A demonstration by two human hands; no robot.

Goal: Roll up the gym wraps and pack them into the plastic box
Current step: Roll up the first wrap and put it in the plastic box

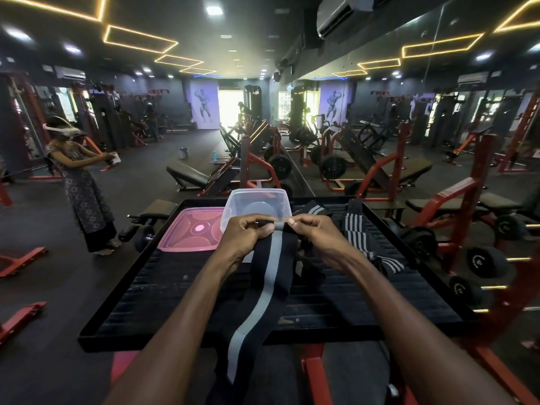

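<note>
At the bottom of the frame my two forearms reach up toward the centre, and between them a black gym wrap [264,290] with one grey stripe runs from the lower edge up to my fingers, draped over the near rim of the black ribbed tray [152,290]. My left hand [245,235] has its fingers curled round the wrap's top end, thumb pressed on the cloth, and my right hand [314,235] pinches the same end just beside it between thumb and forefinger; whether a first fold is already turned under there I cannot quite tell. To the right of centre, a second wrap [358,233] with several white stripes lies loose on the tray. Just above my knuckles stands the clear plastic box [257,201], open on the tray's far part, with its pink lid [194,229] lying flat on the tray, touching its left side. Beyond, red and black gym machines [263,159] fill the upper middle, and a person [84,185] stands at the left.
</note>
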